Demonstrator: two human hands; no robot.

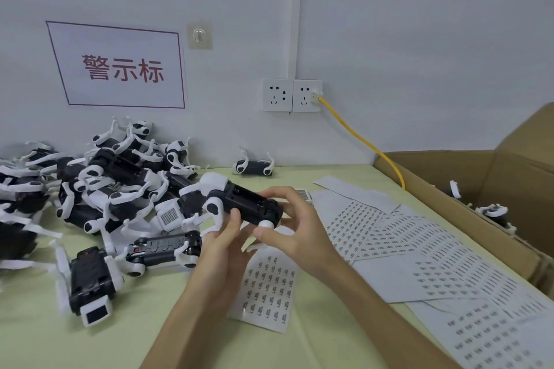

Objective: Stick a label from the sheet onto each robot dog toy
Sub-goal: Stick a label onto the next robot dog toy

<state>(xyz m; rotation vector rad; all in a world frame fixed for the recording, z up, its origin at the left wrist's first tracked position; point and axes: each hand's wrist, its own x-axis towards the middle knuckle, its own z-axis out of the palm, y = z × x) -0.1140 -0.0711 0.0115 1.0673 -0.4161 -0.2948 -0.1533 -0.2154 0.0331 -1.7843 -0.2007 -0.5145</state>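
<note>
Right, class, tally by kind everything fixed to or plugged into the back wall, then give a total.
Sign: 1
Socket plates: 2
Adhesive hooks: 2
Yellow cable: 1
Total: 6

A pale green counter [150, 338] meets a white wall. On the wall hang a red-bordered sign [120, 66] with Chinese characters, two clear adhesive hooks [199, 35] and twin sockets [291, 95]; a yellow cable [364, 141] runs from the right one past an open cardboard box [509, 165]
</note>
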